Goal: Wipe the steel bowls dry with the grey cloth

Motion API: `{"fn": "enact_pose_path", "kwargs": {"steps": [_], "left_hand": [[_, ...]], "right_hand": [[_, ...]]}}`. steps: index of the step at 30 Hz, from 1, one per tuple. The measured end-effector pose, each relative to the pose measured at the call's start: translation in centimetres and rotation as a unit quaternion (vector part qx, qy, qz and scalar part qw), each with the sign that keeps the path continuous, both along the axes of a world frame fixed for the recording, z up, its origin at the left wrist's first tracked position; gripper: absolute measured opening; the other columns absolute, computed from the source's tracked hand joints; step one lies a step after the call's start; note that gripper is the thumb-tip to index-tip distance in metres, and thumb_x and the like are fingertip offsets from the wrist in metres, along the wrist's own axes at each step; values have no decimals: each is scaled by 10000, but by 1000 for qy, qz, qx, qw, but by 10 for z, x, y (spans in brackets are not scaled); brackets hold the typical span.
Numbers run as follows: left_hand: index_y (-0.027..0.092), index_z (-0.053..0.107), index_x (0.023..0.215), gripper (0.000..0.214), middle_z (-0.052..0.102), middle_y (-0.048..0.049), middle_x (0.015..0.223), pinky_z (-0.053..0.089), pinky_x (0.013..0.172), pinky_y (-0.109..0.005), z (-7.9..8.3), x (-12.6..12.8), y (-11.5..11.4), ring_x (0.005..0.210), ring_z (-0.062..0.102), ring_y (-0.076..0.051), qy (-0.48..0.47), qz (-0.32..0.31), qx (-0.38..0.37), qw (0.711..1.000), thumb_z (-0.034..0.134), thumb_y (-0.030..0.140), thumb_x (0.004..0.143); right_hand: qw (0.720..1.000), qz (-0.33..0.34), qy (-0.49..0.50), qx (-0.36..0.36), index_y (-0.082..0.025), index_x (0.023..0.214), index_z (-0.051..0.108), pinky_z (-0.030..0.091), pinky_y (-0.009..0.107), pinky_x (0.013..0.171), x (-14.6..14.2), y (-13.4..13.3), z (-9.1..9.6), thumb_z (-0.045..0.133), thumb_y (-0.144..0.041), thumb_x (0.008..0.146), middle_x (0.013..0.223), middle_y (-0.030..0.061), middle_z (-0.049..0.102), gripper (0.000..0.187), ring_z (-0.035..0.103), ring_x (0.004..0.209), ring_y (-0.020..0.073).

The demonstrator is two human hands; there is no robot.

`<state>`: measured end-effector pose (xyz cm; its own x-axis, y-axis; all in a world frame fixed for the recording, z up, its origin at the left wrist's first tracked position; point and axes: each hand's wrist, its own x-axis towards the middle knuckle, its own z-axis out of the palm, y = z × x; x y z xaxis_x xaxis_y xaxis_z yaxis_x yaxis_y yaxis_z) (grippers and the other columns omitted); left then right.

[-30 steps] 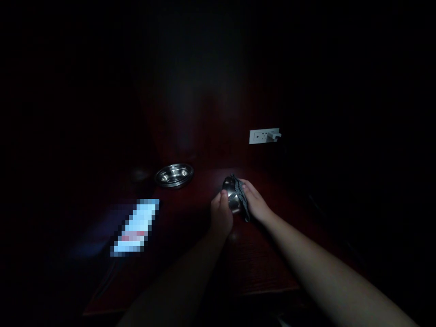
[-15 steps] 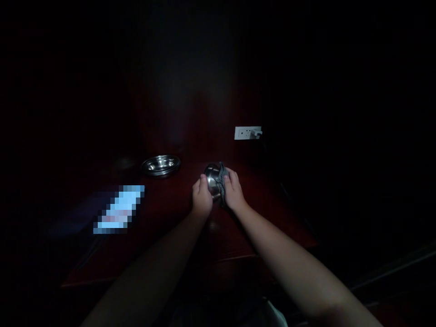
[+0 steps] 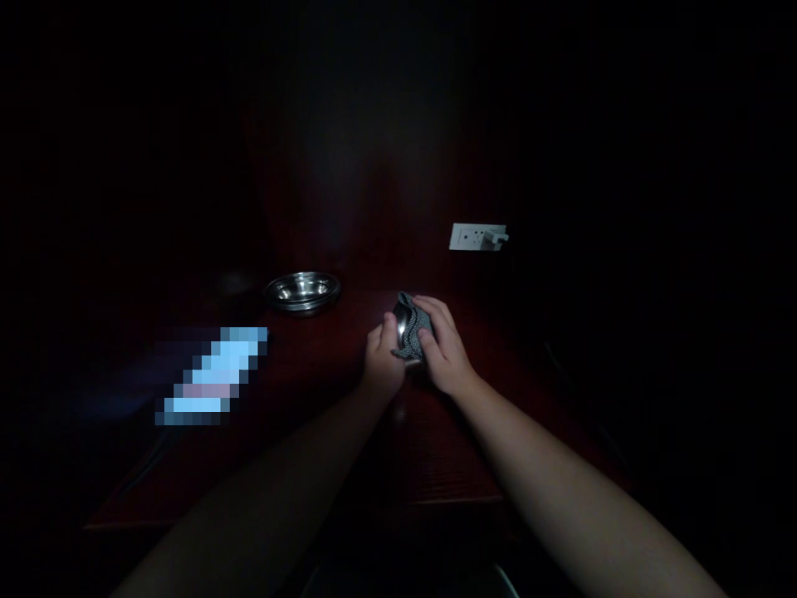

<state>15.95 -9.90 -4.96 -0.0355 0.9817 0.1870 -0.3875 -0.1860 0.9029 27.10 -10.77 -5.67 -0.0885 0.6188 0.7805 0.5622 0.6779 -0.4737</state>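
A shiny, rounded metal vessel point(image 3: 403, 325) is held between my hands above the dark red table; its exact kind is hard to make out in the dim light. My left hand point(image 3: 383, 363) grips its left side, thumb up. Over its right side lies a grey patterned cloth point(image 3: 414, 335), bunched into folds. My right hand point(image 3: 447, 353) is closed around this cloth and presses it against the metal. Much of the vessel is hidden by cloth and fingers.
Stacked shallow steel bowls point(image 3: 304, 292) sit at the back left of the table point(image 3: 336, 415). Nearer on the left lies a bright, pixelated rectangular thing point(image 3: 215, 374). A white wall socket point(image 3: 478, 237) with a plug in it is at the back right. Deep shadow surrounds everything.
The cloth now covers more of the vessel, as my right hand has shifted over its top and side. The view has turned slightly, moving the socket and bowls rightward.
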Motion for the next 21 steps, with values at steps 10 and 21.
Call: {"fn": "enact_pose_path", "kwargs": {"steps": [10,21], "left_hand": [[155,596,602,450,588,-17,559,390,519,-239,-7,3,8,521,505,-121,36,12,29,999,497,551,791],[160,588,613,498,604,-34,595,405,516,-243,-12,1,8,550,528,-133,73,46,81,993,422,580,822]], "right_hand": [[996,9,60,-61,-226,1234,474,353,418,1035,6,11,-8,331,-409,921,1233,85,515,390,478,1170,222],[966,16,210,-151,-199,1171,520,384,382,992,5,19,-15,348,-509,894,1166,71,597,449,539,1100,222]]}}
